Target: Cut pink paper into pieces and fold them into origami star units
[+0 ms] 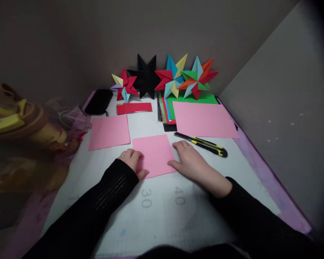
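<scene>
A square sheet of pink paper [154, 154] lies flat on the white mat between my two hands. Along its left edge rests my left hand [132, 160], fingers bent and the thumb spread apart from them at the near left corner. My right hand [189, 158] lies at the right edge, its thumb touching the paper and its fingers stretched forward, apart from the thumb. Just beyond the right fingers is a black and yellow utility knife [205, 144]. Another pink paper piece [109, 132] sits to the left, beyond my left hand.
Folded paper stars in several colours [174, 77] and a black star [146, 76] lean on the wall. A larger pink sheet [205, 119] covers coloured papers at back right. Red strips [134, 108] and a black phone-like object [99, 101] lie at back left. Numbers mark the mat [162, 219].
</scene>
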`<state>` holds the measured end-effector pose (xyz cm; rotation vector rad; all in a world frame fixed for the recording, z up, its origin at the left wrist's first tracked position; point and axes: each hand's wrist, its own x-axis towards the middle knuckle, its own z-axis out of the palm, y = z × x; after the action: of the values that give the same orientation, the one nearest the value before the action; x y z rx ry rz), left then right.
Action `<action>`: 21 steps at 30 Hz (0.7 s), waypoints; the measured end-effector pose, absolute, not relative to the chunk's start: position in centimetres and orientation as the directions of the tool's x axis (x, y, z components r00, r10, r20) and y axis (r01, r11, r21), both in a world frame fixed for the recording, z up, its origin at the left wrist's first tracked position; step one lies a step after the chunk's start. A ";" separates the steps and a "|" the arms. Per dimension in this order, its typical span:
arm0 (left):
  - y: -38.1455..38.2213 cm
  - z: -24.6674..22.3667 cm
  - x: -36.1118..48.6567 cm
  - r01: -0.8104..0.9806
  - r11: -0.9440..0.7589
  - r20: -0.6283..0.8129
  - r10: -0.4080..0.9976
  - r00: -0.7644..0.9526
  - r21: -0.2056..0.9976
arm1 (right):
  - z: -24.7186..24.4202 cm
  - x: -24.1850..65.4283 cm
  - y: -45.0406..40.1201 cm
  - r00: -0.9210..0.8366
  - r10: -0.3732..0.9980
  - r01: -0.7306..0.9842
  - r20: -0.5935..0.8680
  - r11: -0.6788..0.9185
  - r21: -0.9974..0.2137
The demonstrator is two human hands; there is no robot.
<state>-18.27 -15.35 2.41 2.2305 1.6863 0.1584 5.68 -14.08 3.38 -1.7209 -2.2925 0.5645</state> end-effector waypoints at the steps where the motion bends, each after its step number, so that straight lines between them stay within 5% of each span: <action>1: -15.4 2.5 -18.2 0.918 -0.220 -0.112 0.956 0.270 0.329 | 3.3 5.8 -14.3 -0.243 0.969 0.851 -0.053 0.186 -0.491; 6: -15.5 2.5 -18.1 0.922 -0.223 -0.112 0.956 0.269 0.317 | 3.6 6.2 -14.1 -0.136 0.944 0.412 -0.301 -0.222 -0.884; 11: -15.4 2.5 -18.1 0.917 -0.226 -0.103 0.957 0.273 0.327 | 5.0 6.4 -13.2 -0.308 0.839 -0.005 -0.449 -0.473 -0.881; 17: -15.6 1.3 -18.3 0.892 -0.156 -0.011 0.984 0.178 0.425 | 3.9 5.7 -13.8 -0.458 0.811 0.189 -0.365 -0.312 -0.931; 21: -15.1 0.4 -18.8 0.582 -0.075 0.114 0.993 -0.030 0.810 | 2.9 5.1 -14.3 -0.294 0.943 0.297 -0.154 -0.063 -0.953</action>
<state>-18.83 -15.15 0.43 1.7050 1.6567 0.9744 5.07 -14.35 2.85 -1.3411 -1.6144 1.3839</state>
